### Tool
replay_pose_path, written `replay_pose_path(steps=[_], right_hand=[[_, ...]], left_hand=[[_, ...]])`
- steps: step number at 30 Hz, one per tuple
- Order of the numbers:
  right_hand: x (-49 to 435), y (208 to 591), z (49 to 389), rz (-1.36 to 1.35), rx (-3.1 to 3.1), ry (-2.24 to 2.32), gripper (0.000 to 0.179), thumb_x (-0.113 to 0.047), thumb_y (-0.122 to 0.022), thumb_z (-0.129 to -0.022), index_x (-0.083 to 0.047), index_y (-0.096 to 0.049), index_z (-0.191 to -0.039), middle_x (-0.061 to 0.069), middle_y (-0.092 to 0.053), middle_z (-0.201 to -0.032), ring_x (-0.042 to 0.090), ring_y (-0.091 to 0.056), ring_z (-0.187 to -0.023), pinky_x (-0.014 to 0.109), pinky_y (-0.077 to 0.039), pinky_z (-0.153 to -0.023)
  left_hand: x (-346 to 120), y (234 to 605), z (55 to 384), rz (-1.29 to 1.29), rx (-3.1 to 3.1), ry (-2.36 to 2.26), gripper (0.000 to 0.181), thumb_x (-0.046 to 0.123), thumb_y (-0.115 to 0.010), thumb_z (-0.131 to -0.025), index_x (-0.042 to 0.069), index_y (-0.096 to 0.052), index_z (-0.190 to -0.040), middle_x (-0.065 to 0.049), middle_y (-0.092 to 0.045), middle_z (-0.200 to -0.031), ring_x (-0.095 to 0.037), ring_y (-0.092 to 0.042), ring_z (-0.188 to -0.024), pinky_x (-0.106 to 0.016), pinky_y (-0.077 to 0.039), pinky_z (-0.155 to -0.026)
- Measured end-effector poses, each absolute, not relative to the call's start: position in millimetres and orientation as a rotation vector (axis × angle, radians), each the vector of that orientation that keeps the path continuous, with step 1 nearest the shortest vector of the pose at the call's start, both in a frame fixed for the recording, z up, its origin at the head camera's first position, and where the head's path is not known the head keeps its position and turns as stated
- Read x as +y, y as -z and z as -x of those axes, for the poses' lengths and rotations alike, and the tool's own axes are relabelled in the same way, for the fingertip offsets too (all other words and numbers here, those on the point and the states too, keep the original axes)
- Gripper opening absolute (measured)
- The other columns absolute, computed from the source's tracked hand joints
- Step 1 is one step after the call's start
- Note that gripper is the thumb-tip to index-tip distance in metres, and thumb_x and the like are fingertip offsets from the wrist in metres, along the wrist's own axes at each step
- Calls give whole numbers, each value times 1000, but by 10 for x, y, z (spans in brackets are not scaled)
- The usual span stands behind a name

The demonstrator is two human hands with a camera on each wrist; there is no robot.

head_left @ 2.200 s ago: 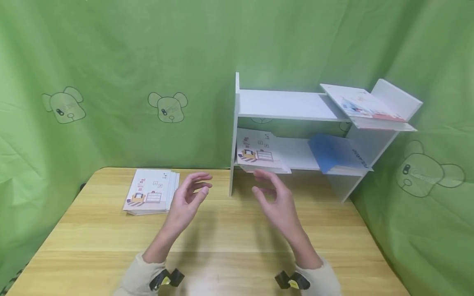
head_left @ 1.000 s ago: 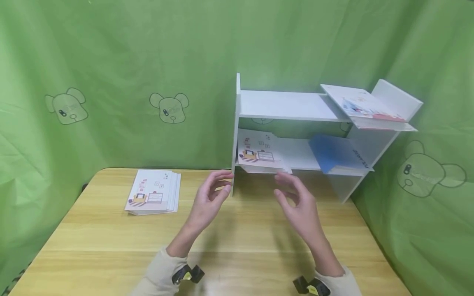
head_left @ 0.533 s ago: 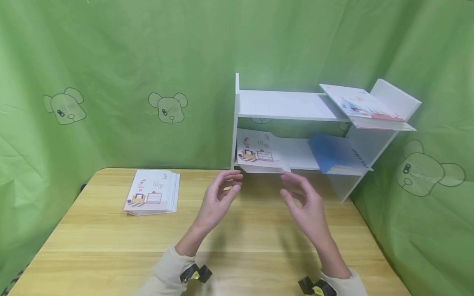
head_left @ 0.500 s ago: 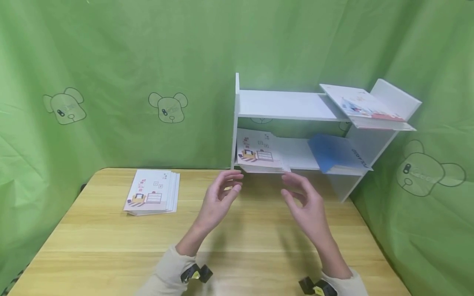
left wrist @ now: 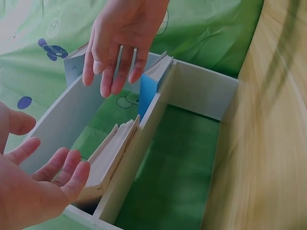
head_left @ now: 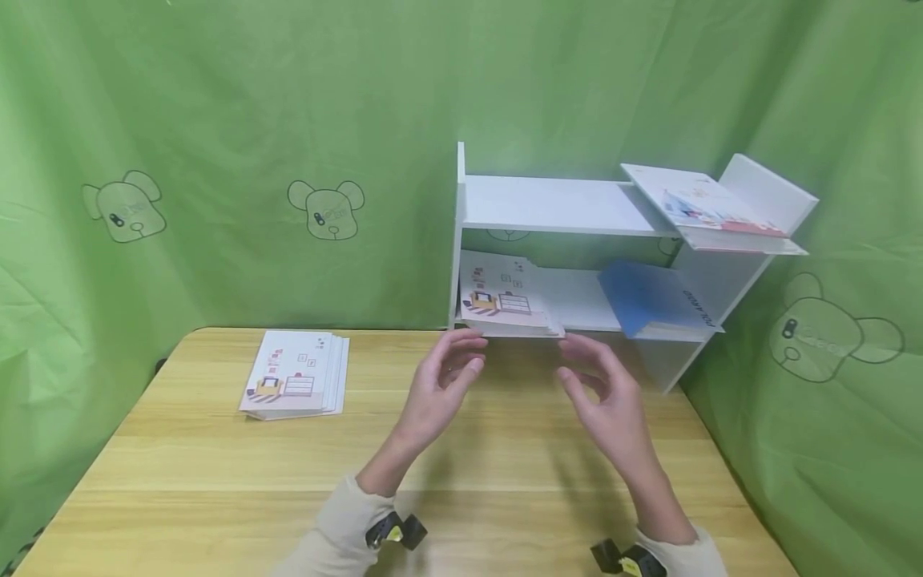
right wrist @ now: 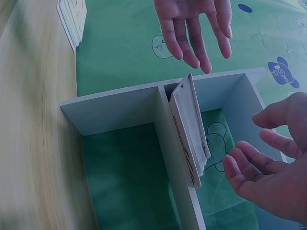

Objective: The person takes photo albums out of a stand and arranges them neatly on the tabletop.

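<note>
In the head view, my left hand [head_left: 433, 393] and right hand [head_left: 613, 401] hover over the table, just in front of a white two-tier shelf [head_left: 555, 204]. Fingers are loosely bent on both, and neither holds anything. Nearest to them is a stack of white picture books [head_left: 505, 292], lying on the lower tier at its left end, its front edge overhanging. The left wrist view has my left hand [left wrist: 38, 187] beside these books [left wrist: 112, 153]; in the right wrist view my right hand [right wrist: 273, 167] is apart from the stack [right wrist: 189, 129].
A second stack of similar books [head_left: 288, 373] lies on the wooden table [head_left: 216, 473] at the left. On the shelf's right side, a blue book [head_left: 652, 296] sits on the lower tier and a white picture book [head_left: 714, 204] on the upper. Green curtain [head_left: 231, 96] surrounds the table.
Both hands have drifted right across the table, from between the loose stack and the shelf to in front of the shelf's lower-tier books. The books and shelf keep their places.
</note>
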State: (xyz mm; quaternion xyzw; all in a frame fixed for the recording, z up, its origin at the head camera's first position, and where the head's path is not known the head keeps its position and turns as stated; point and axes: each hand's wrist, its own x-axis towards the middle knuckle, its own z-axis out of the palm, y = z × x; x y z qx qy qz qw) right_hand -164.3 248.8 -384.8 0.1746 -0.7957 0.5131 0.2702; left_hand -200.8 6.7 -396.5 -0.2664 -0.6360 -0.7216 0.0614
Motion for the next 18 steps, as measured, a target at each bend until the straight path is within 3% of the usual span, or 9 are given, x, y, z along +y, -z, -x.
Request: replay_pose_path(steps=[7,13,18], right_hand=[[2534,3825,1634,-470,-2148,-1370,48,15,-65,-91,3,-57,-137,20,-64,-130,23,-61,-120,25,-56,-97],[2603,3801,1615,-460,-2147,-1342,49,15,-65,-91,1,-58,-138,18,-64,-131,20,-61,-121,25,-56,-98],[2641,3788,1593,-448,-2152,-1335,50,15,-65,-92,0,-58,-138,19,-64,-131,19,-62,-120,24,-55,-98]], left_hand=[[143,3934,2020,799,-1946,2162,36,6,-61,-101,4,-56,-137,-11,-64,-132,-26,-63,-120,-38,-54,-105],[218,3901,2037,811,-1952,2173,38,6,-62,-100,4,-55,-138,-12,-64,-132,-28,-63,-120,-45,-53,-106],[273,3897,2024,832,-1952,2197,37,4,-61,-100,5,-55,-137,-13,-63,-132,-29,-63,-119,-37,-54,-104]])
